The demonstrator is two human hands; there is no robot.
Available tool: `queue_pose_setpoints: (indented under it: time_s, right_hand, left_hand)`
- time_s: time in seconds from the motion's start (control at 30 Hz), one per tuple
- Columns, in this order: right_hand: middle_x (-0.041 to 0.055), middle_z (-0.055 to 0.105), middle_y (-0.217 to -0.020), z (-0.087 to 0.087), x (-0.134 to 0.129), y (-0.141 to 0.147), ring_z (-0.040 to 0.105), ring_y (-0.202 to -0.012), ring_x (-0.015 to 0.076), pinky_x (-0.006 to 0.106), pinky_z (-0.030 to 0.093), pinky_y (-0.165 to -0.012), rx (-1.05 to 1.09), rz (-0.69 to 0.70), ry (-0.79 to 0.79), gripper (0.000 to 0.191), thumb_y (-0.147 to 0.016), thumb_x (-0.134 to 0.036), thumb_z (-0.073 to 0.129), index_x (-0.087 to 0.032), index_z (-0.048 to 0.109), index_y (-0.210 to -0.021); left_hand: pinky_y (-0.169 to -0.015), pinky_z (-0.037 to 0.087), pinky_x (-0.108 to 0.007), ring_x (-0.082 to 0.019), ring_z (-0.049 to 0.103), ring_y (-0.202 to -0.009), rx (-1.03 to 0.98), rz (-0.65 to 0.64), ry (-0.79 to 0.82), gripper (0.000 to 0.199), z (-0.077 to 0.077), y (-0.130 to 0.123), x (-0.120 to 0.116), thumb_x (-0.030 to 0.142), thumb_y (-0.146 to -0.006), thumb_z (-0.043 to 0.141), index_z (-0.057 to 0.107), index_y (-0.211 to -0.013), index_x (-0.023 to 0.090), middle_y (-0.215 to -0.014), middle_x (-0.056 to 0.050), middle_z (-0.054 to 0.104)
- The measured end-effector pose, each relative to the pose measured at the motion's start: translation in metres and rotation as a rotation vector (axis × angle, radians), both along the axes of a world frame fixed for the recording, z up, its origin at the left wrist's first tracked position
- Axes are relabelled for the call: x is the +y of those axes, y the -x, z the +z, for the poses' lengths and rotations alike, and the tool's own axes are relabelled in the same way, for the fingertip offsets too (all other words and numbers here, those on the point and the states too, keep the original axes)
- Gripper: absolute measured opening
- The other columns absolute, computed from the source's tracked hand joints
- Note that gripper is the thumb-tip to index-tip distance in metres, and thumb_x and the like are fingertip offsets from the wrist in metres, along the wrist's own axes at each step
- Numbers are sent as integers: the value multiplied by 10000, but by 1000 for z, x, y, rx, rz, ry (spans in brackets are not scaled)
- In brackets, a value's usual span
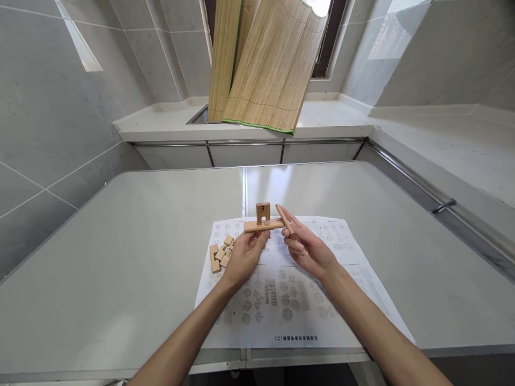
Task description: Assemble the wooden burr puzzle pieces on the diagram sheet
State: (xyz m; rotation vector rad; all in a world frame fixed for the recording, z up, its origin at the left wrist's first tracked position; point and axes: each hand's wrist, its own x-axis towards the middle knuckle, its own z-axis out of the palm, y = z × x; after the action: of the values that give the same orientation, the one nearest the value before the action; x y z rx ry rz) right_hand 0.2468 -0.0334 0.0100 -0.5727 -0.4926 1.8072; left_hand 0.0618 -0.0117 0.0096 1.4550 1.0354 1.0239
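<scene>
My left hand (247, 254) is closed on a horizontal wooden bar (257, 226), its fingers at the lower edge. An upright wooden block (263, 210) with a dark mark and a notch at its lower edge stands on that bar. My right hand (306, 246) grips a slanted wooden stick (284, 219) between thumb and fingers, close to the bar's right end. Whether the stick touches the bar I cannot tell. Several loose wooden pieces (215, 259) lie to the left of my left hand, at the left edge of the printed sheet.
A large printed sheet (289, 327) lies under both hands on the light table (161, 230). Beyond the table's far edge is a white counter (333, 115), with a bamboo mat (273, 69) hanging over its front. Tiled walls rise at both sides.
</scene>
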Motion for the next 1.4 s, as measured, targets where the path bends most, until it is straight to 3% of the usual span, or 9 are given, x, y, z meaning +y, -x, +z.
queue_pose_setpoints:
  time_s: [0.2, 0.37, 0.6, 0.8, 0.97, 1.17, 1.27, 1.4]
  right_hand:
    - [-6, 696, -818, -2, 1, 0, 580, -532, 36, 71, 566, -550, 169, 45, 31, 558, -1019, -121, 594, -190, 465, -1557]
    - [-16, 672, -819, -4, 0, 4, 648, -582, 39, 77, 608, -597, 260, 42, 113, 601, -1072, -97, 477, -239, 334, -1638]
    - [-47, 645, -818, -6, 1, 5, 666, -587, 12, 48, 601, -593, 330, 65, 163, 574, -1108, -123, 444, -307, 328, -1639]
    - [-74, 640, -809, -12, 3, 5, 647, -572, -12, 8, 576, -592, 325, 71, 137, 612, -1049, -128, 597, -359, 424, -1588]
    - [-63, 635, -788, -18, 2, 7, 634, -557, -1, 12, 570, -573, 367, 71, 170, 538, -1045, -117, 578, -300, 493, -1543]
    - [-53, 625, -785, -18, -1, 11, 610, -547, 10, 35, 576, -573, 369, 69, 155, 566, -1033, -107, 580, -280, 478, -1562]
    - [-61, 627, -758, -15, -2, 14, 605, -543, 21, 46, 570, -550, 279, 77, 126, 569, -1013, -147, 650, -282, 500, -1545]
    - [-39, 672, -781, -14, -1, 19, 625, -570, 42, 67, 553, -504, 132, 67, 25, 479, -998, -241, 722, -227, 582, -1457]
  left_hand:
    - [-708, 475, -275, -152, 542, -660, -19, -7, -3, 353, -2, 2, 1, 501, -967, 666, 733, -893, 163, -657, 6, 573]
    - [-740, 491, -285, -181, 609, -732, -18, -22, -7, 346, -4, 1, 2, 491, -978, 653, 763, -941, 166, -668, -4, 620]
    - [-736, 476, -277, -194, 639, -812, 74, -30, -56, 344, -6, 1, 2, 454, -1008, 615, 775, -1074, 157, -819, -38, 711]
    - [-712, 442, -275, -168, 577, -748, 196, 26, -115, 351, -10, 1, 2, 448, -1017, 595, 780, -1149, 180, -835, -18, 697]
    - [-712, 447, -280, -168, 568, -741, 196, 53, -129, 342, -9, 0, 2, 447, -1010, 598, 787, -1098, 176, -828, -22, 694]
    - [-771, 478, -294, -197, 628, -846, 147, -1, -119, 365, -7, -2, 0, 447, -1022, 584, 764, -1215, 194, -966, -53, 743]
    - [-785, 476, -292, -193, 626, -863, 139, -13, -127, 331, -9, -2, 0, 437, -1027, 579, 758, -1150, 187, -991, -56, 737]
    - [-636, 415, -267, -144, 528, -639, 190, -63, -105, 393, -9, -2, -1, 460, -1052, 508, 657, -829, 174, -692, 5, 596]
